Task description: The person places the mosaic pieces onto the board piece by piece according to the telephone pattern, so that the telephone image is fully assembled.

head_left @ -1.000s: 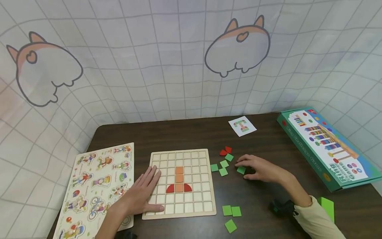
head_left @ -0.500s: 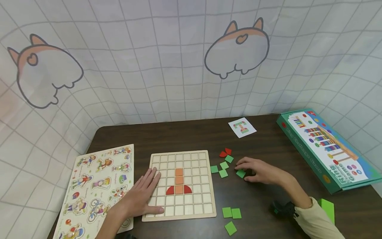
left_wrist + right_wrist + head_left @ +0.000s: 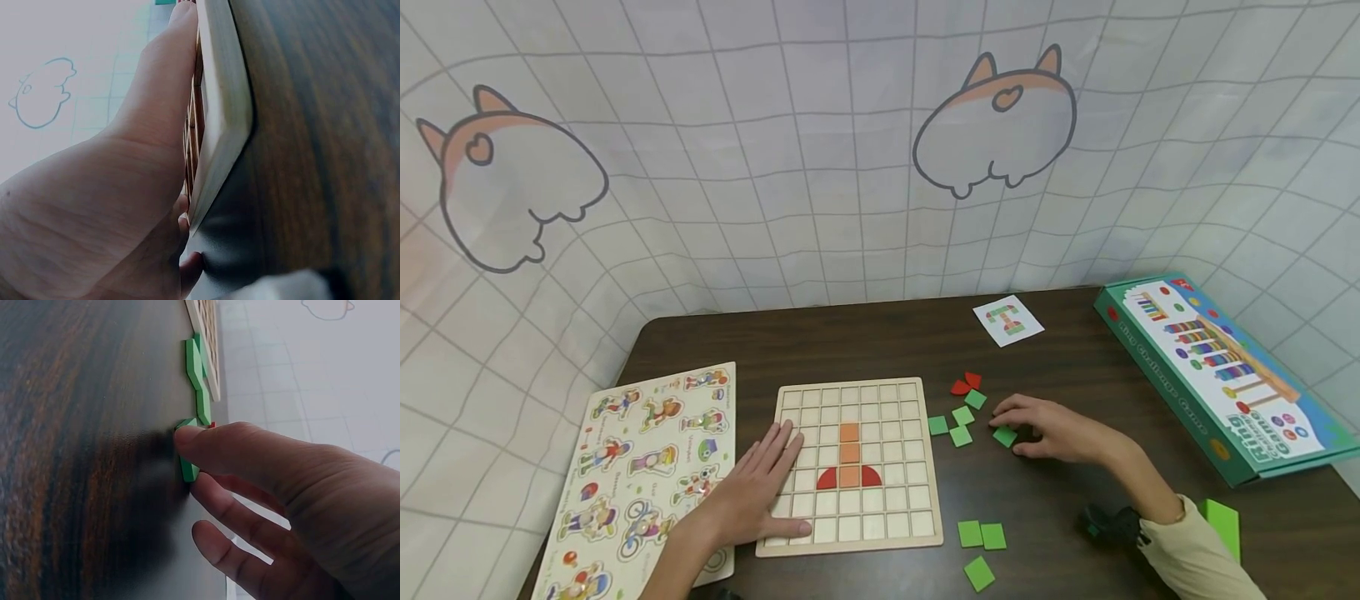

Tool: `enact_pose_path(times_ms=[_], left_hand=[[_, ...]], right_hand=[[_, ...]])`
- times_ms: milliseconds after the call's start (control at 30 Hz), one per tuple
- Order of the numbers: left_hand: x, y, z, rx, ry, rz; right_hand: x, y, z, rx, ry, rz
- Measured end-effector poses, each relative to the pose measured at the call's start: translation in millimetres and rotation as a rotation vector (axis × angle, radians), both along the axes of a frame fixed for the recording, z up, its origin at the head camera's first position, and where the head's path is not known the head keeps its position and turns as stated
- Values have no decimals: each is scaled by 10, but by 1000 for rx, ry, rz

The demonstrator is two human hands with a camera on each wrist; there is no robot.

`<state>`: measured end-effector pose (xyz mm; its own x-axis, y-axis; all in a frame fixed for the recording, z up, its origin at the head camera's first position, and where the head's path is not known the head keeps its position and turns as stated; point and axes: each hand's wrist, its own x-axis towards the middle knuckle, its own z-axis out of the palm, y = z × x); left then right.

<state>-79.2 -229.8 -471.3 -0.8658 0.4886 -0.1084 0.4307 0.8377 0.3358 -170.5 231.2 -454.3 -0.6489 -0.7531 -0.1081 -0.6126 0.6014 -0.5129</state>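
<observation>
My left hand lies flat with fingers spread over the left edge of a wooden grid board. The thumb lies along its front left corner. On the board, a column of orange squares has a red quarter-round piece on either side of its base. To the right of the board, my right hand holds a green square tile between thumb and fingers, low over the table. In the right wrist view the thumb covers part of that tile, and the other fingers are curled behind it.
Several green tiles and red pieces lie between board and right hand. More green tiles are nearer the front. A pattern card lies at the back, a game box at right, a picture puzzle board at left.
The green tile by my right hand has shifted slightly and shows more between thumb and fingers. The left hand and the board pieces stay as they were.
</observation>
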Motion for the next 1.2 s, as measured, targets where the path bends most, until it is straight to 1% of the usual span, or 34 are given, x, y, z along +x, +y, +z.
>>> enact_pose_path(times_ms=[233,333,433,600,767,900,1033,1100,1200], left_hand=[[0,-7,-8,0,22,-4],[0,-12,-15,4,17,0],[-4,-19,-35,7,29,-1],[-13,-28,-66,2,30,3],[-14,-33,-76,9,51,0],[-6,-35,-73,22,51,1],[-4,-40,-63,17,54,-1],[-9,-40,-64,5,47,2],[-15,-30,-74,-1,21,7]], right_hand=[[13,-23,2,21,34,2],[20,-31,4,24,42,0],[26,-36,3,20,42,-1],[32,-39,-6,10,40,-6],[32,-62,-26,-14,80,-14],[32,-116,-53,6,140,-33],[39,-178,-65,43,224,-53],[39,-210,-70,73,291,-49],[40,-260,-81,112,428,-43]])
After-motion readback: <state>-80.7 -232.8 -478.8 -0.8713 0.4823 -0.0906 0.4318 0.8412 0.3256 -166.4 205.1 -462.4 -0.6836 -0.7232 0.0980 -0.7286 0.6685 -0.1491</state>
